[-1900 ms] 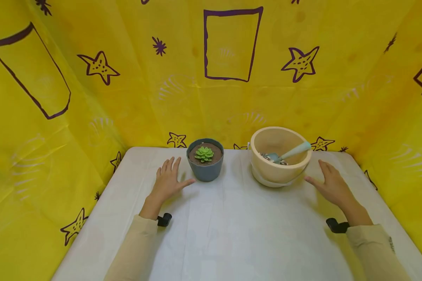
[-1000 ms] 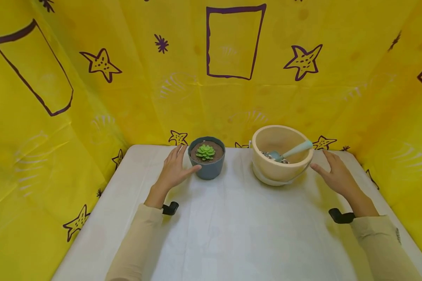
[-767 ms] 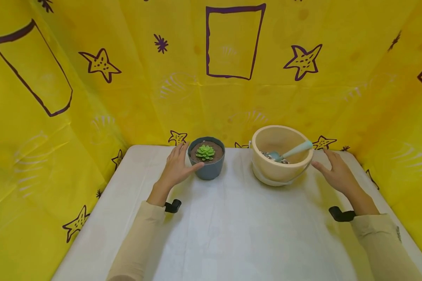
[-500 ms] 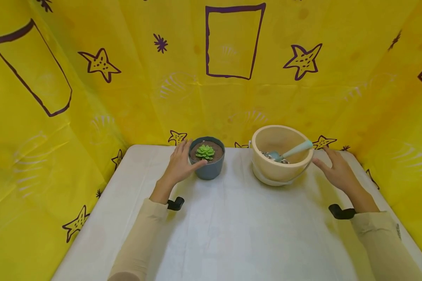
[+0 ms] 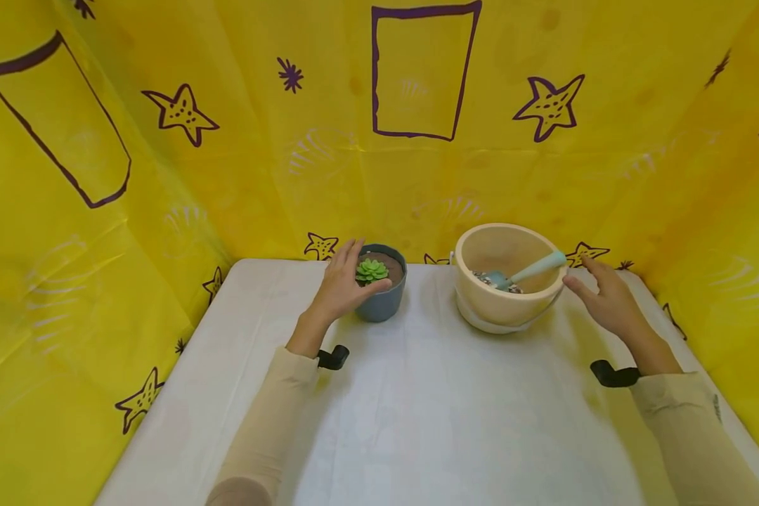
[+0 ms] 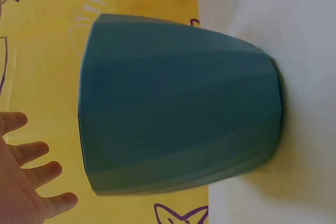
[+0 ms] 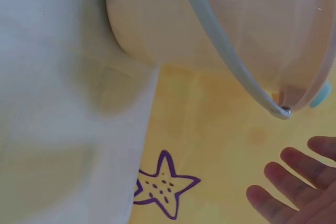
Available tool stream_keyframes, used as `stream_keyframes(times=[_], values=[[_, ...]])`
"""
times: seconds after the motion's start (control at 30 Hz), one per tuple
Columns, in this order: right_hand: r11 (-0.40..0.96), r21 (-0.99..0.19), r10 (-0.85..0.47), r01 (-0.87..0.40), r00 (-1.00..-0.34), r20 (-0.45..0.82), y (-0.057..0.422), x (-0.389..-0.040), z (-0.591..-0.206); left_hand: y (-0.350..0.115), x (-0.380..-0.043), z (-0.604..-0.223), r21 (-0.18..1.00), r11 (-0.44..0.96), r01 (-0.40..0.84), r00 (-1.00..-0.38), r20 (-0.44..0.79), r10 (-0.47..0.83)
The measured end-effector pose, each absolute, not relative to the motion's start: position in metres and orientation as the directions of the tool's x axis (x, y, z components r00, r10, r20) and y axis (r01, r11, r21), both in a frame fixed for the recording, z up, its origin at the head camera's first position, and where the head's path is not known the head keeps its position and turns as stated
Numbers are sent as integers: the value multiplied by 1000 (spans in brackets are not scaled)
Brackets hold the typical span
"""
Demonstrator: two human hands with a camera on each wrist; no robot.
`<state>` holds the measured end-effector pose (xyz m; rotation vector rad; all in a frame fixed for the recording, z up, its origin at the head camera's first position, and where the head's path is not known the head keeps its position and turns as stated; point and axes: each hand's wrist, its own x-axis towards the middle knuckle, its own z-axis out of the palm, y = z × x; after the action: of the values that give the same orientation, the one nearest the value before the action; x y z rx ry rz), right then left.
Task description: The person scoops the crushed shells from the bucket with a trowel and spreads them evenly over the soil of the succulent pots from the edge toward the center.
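A blue-grey flowerpot [image 5: 382, 306] with brown soil and a green succulent [image 5: 372, 270] stands upright near the table's back edge. My left hand [image 5: 344, 287] is at its upper left, fingers spread and thumb stretched across the front of the rim. In the left wrist view the fingertips [image 6: 46, 173] show above and apart from the pot's wall [image 6: 178, 108]. A cream bucket [image 5: 495, 306] stands to the right, holding a pale green toy shovel [image 5: 536, 268] and small pebble-like bits. My right hand [image 5: 612, 301] hovers beside its right rim, fingers extended, holding nothing.
The bucket's whitish handle [image 7: 223, 51] hangs down along its side. A white cloth covers the table [image 5: 443, 400]. Yellow sheets [image 5: 329, 190] with purple drawings wall off the back and both sides. A black wrist mount [image 5: 334, 357] sits on each arm.
My left hand has moved right and forward from beside the flowerpot to over its left rim. My right hand has shifted slightly forward beside the bucket. Pot and bucket have stayed put.
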<state>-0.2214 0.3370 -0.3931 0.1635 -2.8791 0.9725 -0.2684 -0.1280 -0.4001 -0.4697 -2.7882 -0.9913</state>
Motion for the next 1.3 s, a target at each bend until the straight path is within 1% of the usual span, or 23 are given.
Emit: stream_keyframes(times=[0.37, 0.6, 0.87, 1.0, 1.3], values=[[762, -625, -70, -168, -981, 179, 332, -225, -389, -99, -280, -396, 618, 687, 383, -924, 255, 285], [752, -635, -62, -179, -977, 202, 330, -228, -388, -81, -282, -399, 630, 664, 402, -914, 239, 327], [729, -650, -70, -212, -969, 238, 328, -235, -389, -68, -283, -401, 643, 631, 435, -897, 251, 363], [725, -659, -50, -201, -970, 240, 327, -235, -388, -60, -282, -401, 644, 614, 456, -886, 259, 385], [716, -670, -41, -195, -970, 239, 324, -239, -386, -44, -280, -399, 683, 593, 426, -897, 232, 377]])
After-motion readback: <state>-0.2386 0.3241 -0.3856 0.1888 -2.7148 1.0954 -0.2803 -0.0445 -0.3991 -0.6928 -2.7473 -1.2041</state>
